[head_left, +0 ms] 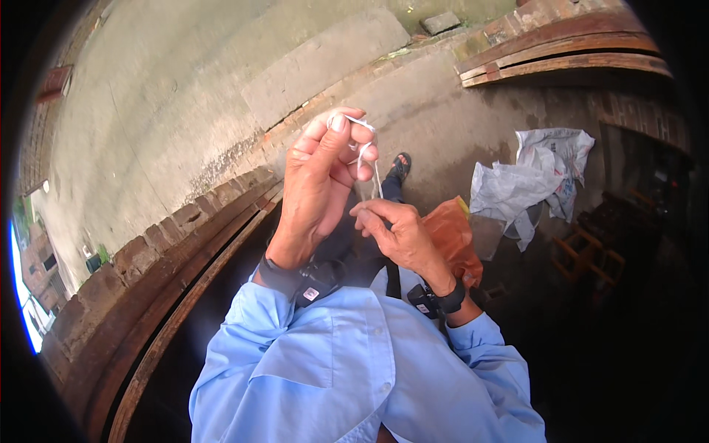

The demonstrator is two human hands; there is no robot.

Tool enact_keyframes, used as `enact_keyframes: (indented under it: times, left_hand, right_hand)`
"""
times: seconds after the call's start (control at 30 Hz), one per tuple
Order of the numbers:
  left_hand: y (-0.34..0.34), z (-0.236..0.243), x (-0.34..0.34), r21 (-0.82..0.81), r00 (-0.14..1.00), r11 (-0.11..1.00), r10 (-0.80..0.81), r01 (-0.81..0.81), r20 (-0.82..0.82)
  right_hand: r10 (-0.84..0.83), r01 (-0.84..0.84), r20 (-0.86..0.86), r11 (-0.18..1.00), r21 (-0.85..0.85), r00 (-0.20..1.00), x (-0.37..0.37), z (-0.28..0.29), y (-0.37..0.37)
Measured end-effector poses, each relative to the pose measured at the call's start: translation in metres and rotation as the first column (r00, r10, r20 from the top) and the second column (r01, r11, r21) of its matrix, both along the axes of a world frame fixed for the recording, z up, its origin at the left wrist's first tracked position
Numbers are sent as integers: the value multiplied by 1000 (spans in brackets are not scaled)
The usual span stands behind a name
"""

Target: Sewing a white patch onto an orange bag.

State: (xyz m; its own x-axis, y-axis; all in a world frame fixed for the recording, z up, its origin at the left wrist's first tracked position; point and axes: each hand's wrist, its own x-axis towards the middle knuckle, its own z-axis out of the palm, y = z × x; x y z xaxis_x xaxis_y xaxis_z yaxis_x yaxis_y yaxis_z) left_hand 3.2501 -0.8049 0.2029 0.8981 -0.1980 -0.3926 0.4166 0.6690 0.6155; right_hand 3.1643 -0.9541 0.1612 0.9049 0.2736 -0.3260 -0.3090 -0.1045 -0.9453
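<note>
White string [377,179] runs left of orange bag [449,232] and white sacking [517,186].

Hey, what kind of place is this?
Probably the doorway of an old building, opening onto a yard or lane: wooden beams and bricks edge the dark near side, with pale concrete ground beyond.

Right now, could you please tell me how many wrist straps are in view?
2: one black strap at the wrist of the left hand, which is looped with white string; another black strap at the wrist of the right hand, which pinches that string.
</note>
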Motion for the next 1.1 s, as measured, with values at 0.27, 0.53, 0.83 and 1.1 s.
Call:
enact_keyframes:
  times: [0.27,0.53,0.83,1.1]
  left_hand:
    - [10,15,8,-42,997,996,77,-76,23]
    - [10,16,0,13,1000,1000,9,-9,-4]
    - [5,21,-6,100,995,993,-73,66,69]
    - [13,14,-5,253,992,959,-127,125,-7]
  right_hand:
    - [197,-180,33,942,-283,980,-41,-88,-29]
    - [-10,165,544,957,-237,839,49,57,-40]
    - [-58,57,161,998,8,985,71,65,-15]
    - [-14,27,174,997,-69,985,77,73,-45]
